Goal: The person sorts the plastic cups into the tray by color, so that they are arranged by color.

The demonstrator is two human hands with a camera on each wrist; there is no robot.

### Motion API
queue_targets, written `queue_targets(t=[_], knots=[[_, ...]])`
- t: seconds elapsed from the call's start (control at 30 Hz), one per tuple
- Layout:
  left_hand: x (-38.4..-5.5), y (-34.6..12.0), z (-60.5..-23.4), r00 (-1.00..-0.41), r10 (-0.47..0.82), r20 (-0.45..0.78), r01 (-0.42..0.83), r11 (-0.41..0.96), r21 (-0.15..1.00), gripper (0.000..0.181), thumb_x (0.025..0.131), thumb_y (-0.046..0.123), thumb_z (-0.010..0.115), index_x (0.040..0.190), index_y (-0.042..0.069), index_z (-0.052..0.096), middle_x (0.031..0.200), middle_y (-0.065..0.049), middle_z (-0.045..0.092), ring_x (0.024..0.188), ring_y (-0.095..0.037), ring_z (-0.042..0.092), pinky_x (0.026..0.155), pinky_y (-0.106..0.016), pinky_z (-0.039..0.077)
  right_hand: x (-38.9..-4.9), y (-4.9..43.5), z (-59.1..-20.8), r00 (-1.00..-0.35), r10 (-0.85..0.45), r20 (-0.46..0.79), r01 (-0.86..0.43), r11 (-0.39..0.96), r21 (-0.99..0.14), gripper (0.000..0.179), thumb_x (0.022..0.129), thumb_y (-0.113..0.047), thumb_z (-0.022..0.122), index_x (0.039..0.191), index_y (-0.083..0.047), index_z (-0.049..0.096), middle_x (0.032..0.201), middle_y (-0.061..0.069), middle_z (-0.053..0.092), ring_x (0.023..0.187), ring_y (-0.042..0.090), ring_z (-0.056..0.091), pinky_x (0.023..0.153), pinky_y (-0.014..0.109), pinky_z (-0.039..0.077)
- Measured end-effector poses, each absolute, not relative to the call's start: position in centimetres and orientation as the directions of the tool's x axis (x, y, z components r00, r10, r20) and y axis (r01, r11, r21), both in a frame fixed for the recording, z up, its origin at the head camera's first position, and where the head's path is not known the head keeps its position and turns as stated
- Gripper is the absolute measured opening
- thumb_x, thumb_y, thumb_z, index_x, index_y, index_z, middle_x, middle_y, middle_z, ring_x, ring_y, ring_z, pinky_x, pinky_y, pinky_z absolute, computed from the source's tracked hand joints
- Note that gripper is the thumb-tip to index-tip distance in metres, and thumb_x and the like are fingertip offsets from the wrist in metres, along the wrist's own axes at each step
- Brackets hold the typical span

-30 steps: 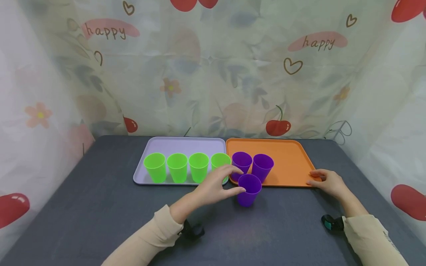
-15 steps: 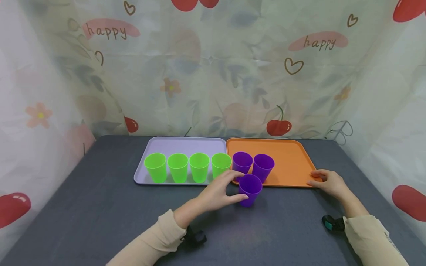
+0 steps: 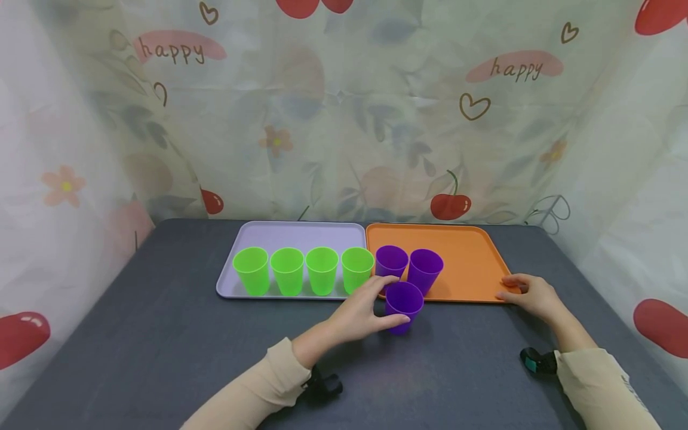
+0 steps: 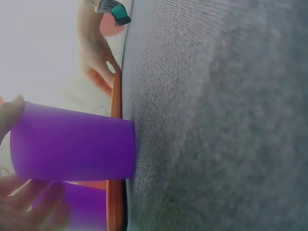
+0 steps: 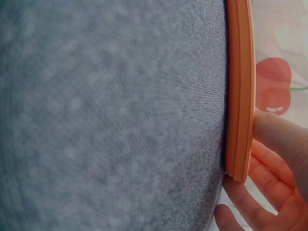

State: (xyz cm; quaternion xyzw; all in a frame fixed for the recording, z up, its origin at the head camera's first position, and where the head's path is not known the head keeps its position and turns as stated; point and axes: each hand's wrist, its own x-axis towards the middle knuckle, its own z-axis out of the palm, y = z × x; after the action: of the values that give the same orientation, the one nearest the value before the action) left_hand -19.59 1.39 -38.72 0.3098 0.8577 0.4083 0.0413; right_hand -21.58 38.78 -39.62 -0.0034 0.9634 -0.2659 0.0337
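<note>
A purple cup [image 3: 404,304] stands upright on the dark table, just in front of the orange tray [image 3: 467,263]. My left hand [image 3: 360,310] reaches around it from the left, thumb on the near side and fingers on the far side. In the left wrist view the purple cup [image 4: 72,142] sits between thumb and fingers; a firm grip does not show. Two more purple cups [image 3: 424,269] stand on the tray's left part. My right hand [image 3: 534,297] holds the tray's near right corner; in the right wrist view its thumb [image 5: 276,132] touches the rim of the orange tray [image 5: 239,96].
Left of the orange tray, its edge against it, lies a lilac tray [image 3: 298,232]. Several bright green cups [image 3: 287,275] stand in a row on it. A patterned curtain [image 3: 338,119] hangs behind the table [image 3: 161,346] and at both sides.
My left hand has moved right and a little toward me, its thumb sliding farther across the front of the purple cup. The cups, trays and right hand stay in place.
</note>
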Motion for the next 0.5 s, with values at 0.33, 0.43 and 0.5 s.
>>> queue_targets(t=[0.33,0.43,0.5], knots=[[-19.69,1.64,-38.71,-0.817,0.553,0.166,0.464,0.457,0.759,0.07,0.08,0.041,0.071,0.136,0.011,0.043,0.131,-0.004,0.052,0.114,-0.017,0.053,0.097,-0.033,0.046,-21.46,38.69,-39.45,-0.997,-0.023,-0.071,0.017,0.856,-0.517,0.061,0.086,-0.036,0.065,0.124,0.009,0.051,0.124,0.032,0.054,0.106,0.046,0.053,0.086,0.053,0.046],[-19.67,1.66,-38.74,-0.82,0.549,0.161,0.454,0.454,0.767,0.071,0.079,0.041,0.072,0.137,0.011,0.043,0.131,-0.005,0.052,0.114,-0.017,0.053,0.097,-0.035,0.046,-21.48,38.66,-39.45,-0.997,-0.02,-0.072,0.02,0.856,-0.517,0.061,0.086,-0.037,0.065,0.124,0.009,0.051,0.124,0.032,0.054,0.107,0.046,0.053,0.086,0.052,0.046],[-19.66,1.67,-38.75,-0.822,0.547,0.162,0.451,0.449,0.771,0.071,0.079,0.04,0.072,0.136,0.01,0.043,0.13,-0.005,0.052,0.113,-0.018,0.053,0.097,-0.037,0.046,-21.5,38.63,-39.45,-0.997,-0.018,-0.075,0.024,0.855,-0.518,0.062,0.086,-0.037,0.065,0.124,0.009,0.051,0.124,0.032,0.054,0.107,0.046,0.053,0.086,0.052,0.046]])
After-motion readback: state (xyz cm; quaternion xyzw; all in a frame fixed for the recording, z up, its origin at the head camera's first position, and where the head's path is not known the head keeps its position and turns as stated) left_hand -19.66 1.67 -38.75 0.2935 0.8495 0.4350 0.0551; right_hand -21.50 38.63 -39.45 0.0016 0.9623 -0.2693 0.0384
